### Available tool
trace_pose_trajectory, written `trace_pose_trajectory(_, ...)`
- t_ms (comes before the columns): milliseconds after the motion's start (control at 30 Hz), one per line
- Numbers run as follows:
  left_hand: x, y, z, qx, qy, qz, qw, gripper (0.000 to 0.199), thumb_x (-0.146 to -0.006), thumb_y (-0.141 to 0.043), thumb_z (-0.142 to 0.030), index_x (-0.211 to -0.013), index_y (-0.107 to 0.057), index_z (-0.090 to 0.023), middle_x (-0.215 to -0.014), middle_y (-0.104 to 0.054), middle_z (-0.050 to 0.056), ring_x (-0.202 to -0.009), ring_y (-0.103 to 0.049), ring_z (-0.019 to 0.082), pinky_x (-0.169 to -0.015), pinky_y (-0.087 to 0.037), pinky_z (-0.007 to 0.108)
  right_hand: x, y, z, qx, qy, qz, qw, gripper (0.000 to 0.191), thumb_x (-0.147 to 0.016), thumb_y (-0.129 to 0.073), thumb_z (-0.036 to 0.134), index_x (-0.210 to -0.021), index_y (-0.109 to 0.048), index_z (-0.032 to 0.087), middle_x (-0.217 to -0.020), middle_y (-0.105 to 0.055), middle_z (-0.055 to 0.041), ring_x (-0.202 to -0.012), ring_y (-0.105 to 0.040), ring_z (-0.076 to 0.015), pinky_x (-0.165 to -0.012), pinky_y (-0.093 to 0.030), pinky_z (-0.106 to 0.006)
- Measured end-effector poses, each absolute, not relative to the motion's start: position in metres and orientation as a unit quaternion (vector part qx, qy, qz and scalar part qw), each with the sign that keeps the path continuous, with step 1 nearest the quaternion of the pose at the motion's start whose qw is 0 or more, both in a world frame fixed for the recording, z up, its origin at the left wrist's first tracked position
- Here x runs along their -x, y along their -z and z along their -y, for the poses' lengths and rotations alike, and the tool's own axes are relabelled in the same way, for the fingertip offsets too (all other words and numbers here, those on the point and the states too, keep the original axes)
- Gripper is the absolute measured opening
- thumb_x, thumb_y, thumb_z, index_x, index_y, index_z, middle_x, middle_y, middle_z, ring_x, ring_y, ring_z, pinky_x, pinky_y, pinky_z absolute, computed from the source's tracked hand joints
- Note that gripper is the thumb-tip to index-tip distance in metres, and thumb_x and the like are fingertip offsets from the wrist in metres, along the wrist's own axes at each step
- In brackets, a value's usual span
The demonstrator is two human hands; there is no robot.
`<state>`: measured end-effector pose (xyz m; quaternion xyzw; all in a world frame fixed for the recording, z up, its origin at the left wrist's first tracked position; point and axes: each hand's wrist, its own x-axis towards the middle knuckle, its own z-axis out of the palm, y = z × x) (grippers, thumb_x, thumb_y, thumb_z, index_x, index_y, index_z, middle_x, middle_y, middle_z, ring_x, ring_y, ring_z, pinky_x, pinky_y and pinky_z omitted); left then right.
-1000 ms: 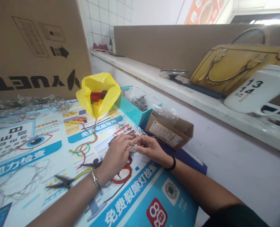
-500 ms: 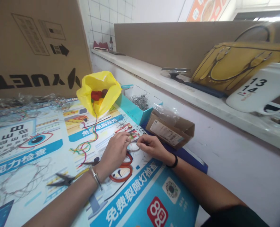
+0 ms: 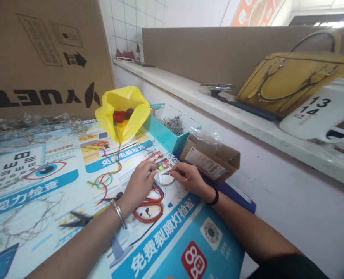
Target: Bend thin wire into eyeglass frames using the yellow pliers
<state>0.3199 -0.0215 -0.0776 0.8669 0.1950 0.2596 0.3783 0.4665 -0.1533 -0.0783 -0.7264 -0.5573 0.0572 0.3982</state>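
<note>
Between my hands is a thin wire ring point(image 3: 166, 185), held just above the printed sheet. My left hand point(image 3: 139, 182) pinches the ring's left side with thumb and fingers. At its right side, the closed fingers of my right hand point(image 3: 191, 180) grip the ring, and a fine pale strand shows against them. Scissors with orange-red handles point(image 3: 148, 222) lie beneath and beside my left hand, their blades partly hidden by the wrist. Left of my left forearm rest pliers point(image 3: 78, 220) with dark jaws, their handles partly covered.
A yellow plastic bag point(image 3: 144, 108) holds red and yellow bundles, with coloured cords point(image 3: 118, 166) trailing out. Beyond my hands stand a teal box point(image 3: 160, 131) of wire scraps and a small cardboard box point(image 3: 232, 161). Tangled wires point(image 3: 29, 228) lie left. A ledge point(image 3: 186, 87) bounds the right.
My right hand has turned and shifted slightly right, showing more of the ring and the fine strand. My left hand stays nearly in place on the ring.
</note>
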Motion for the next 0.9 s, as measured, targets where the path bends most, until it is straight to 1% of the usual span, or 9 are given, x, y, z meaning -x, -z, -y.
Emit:
trace_pose_trajectory(100, -0.3216, 0.0805, 0.0196, -0.868, -0.24, -0.215, 0.378, 0.019, -0.08, -0.046, -0.01, -0.083, -0.062, -0.018, -0.107, -0.06, 0.007, -0.108, -0.051, 0.021, -0.098, -0.039, 0.04, -0.4664, 0.0804, 0.1499, 0.731, -0.041, 0.564, 0.381, 0.013, -0.08, -0.053, 0.021, -0.069, -0.058, 0.018, -0.067, -0.059, 0.0007, -0.06, -0.051, -0.0099, -0.058, -0.039, -0.02)
trace_pose_trajectory(267, -0.3229, 0.0847, 0.0187, -0.875, -0.227, -0.227, 0.363, 0.024, -0.08, -0.044, -0.008, -0.085, -0.066, -0.016, -0.113, -0.059, 0.009, -0.115, -0.049, 0.022, -0.103, -0.036, 0.041, -0.4648, 0.0833, 0.1441, 0.733, -0.022, 0.576, 0.362, 0.011, -0.082, -0.051, 0.022, -0.074, -0.058, 0.018, -0.074, -0.061, -0.0013, -0.068, -0.054, -0.0118, -0.063, -0.04, -0.022)
trace_pose_trajectory(400, -0.3228, 0.0867, 0.0197, -0.879, -0.228, -0.233, 0.346, 0.026, -0.08, -0.043, -0.008, -0.087, -0.067, -0.015, -0.116, -0.058, 0.01, -0.115, -0.049, 0.023, -0.102, -0.038, 0.041, -0.4649, 0.0863, 0.1428, 0.735, -0.017, 0.582, 0.347, 0.01, -0.082, -0.051, 0.021, -0.076, -0.059, 0.018, -0.073, -0.061, -0.0011, -0.067, -0.054, -0.0118, -0.063, -0.04, -0.022)
trace_pose_trajectory(633, -0.3221, 0.0871, 0.0209, -0.9, -0.245, -0.208, 0.294, 0.027, -0.079, -0.045, -0.01, -0.086, -0.07, -0.016, -0.116, -0.059, 0.01, -0.114, -0.05, 0.025, -0.1, -0.041, 0.043, -0.4654, 0.0872, 0.1432, 0.747, -0.012, 0.577, 0.329, 0.011, -0.08, -0.05, 0.016, -0.075, -0.059, 0.019, -0.072, -0.061, -0.0012, -0.066, -0.054, -0.0121, -0.062, -0.04, -0.022)
trace_pose_trajectory(900, -0.3187, 0.0816, 0.0245, -0.934, -0.224, -0.186, 0.209, 0.029, -0.085, -0.043, -0.017, -0.093, -0.072, -0.017, -0.119, -0.057, 0.012, -0.107, -0.052, 0.028, -0.094, -0.044, 0.044, -0.4652, 0.0867, 0.1433, 0.749, -0.016, 0.582, 0.318, 0.011, -0.08, -0.05, 0.015, -0.074, -0.058, 0.019, -0.074, -0.061, -0.0015, -0.068, -0.054, -0.0123, -0.064, -0.04, -0.022)
